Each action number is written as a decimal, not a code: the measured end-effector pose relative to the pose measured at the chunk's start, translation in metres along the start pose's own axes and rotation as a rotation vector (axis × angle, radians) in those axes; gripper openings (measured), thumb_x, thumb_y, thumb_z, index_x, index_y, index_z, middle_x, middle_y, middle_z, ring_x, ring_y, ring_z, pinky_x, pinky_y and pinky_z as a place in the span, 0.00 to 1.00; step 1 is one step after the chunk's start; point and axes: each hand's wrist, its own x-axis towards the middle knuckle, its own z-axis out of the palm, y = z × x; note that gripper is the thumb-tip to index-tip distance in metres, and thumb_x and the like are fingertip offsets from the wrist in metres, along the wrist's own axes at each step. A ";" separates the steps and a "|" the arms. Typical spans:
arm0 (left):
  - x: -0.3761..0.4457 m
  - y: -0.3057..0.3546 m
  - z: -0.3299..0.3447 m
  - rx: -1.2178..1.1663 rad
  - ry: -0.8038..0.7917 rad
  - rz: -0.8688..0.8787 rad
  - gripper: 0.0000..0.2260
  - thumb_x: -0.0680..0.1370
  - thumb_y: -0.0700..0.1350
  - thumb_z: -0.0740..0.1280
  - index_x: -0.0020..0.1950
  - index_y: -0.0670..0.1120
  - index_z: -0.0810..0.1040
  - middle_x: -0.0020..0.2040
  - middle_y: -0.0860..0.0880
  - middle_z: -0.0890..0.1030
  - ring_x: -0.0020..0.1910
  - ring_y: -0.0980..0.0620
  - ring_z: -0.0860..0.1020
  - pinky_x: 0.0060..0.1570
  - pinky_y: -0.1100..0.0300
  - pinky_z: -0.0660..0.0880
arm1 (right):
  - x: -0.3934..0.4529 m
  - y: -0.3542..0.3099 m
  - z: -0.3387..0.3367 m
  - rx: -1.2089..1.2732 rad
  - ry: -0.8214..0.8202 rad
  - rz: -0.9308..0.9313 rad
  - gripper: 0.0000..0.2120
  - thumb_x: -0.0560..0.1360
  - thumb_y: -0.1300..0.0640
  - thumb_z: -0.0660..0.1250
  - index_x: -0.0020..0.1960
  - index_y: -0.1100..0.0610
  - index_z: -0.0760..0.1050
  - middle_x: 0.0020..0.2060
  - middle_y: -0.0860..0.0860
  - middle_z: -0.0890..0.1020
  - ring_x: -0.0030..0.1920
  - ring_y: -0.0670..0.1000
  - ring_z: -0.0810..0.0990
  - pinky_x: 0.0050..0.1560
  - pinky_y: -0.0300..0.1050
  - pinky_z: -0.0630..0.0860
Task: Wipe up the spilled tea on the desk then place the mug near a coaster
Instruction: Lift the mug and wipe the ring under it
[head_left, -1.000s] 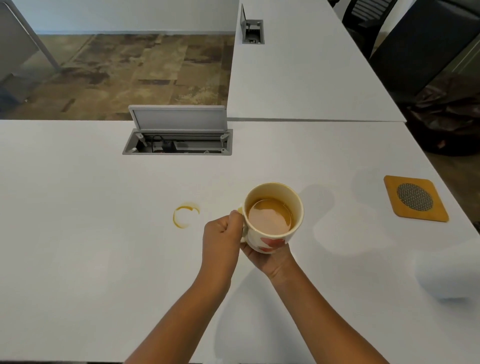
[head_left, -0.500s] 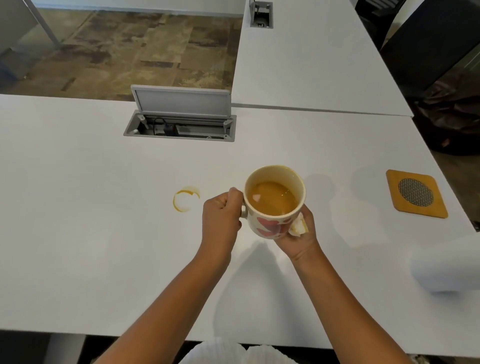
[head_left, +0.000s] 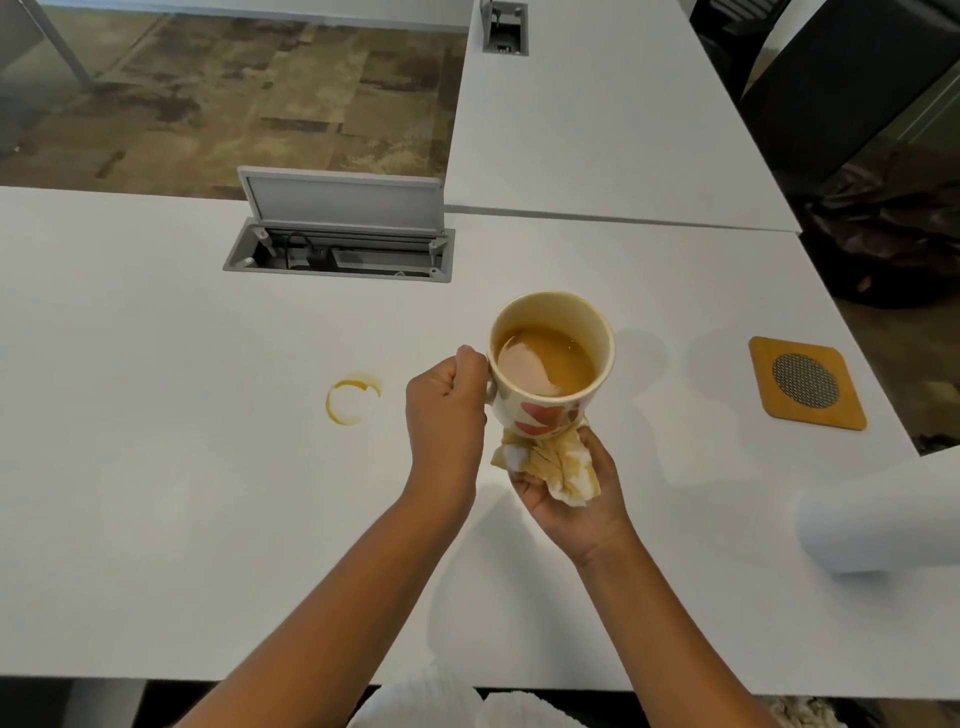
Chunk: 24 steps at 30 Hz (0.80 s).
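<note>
Two hands hold the mug (head_left: 551, 371) above the counter (head_left: 156, 493): left hand (head_left: 445, 410) grips its handle; right hand (head_left: 571, 483), newly lowered, pinches a stained tissue (head_left: 558, 460) under its base. Tea ring (head_left: 352, 402) remains left, unwiped.

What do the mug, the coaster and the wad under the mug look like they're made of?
Mug: likely glazed ceramic; glossy cream wall, painted red shapes.
Coaster: seemingly matte wood or cork, with a dark mesh disc in the middle.
Wad: crumpled paper tissue, stained tea-yellow.
</note>
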 end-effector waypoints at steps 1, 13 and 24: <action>0.001 0.000 0.000 -0.003 0.000 -0.002 0.21 0.75 0.44 0.57 0.20 0.51 0.63 0.22 0.56 0.63 0.25 0.58 0.62 0.29 0.60 0.61 | 0.001 0.000 0.001 0.006 -0.017 0.029 0.20 0.78 0.49 0.49 0.53 0.59 0.74 0.46 0.57 0.77 0.38 0.51 0.78 0.38 0.38 0.79; 0.014 0.003 -0.022 -0.054 0.174 0.002 0.17 0.76 0.40 0.55 0.27 0.48 0.59 0.22 0.56 0.60 0.26 0.57 0.59 0.25 0.66 0.59 | 0.023 -0.003 -0.021 -0.367 0.241 0.051 0.13 0.78 0.54 0.60 0.62 0.51 0.71 0.58 0.52 0.77 0.61 0.53 0.75 0.60 0.51 0.72; 0.014 -0.004 -0.037 -0.009 0.219 -0.054 0.14 0.76 0.41 0.55 0.30 0.45 0.62 0.26 0.51 0.61 0.29 0.55 0.60 0.28 0.62 0.61 | 0.025 0.002 -0.042 -0.453 0.350 0.015 0.09 0.78 0.63 0.59 0.56 0.64 0.74 0.51 0.60 0.83 0.50 0.52 0.84 0.43 0.37 0.80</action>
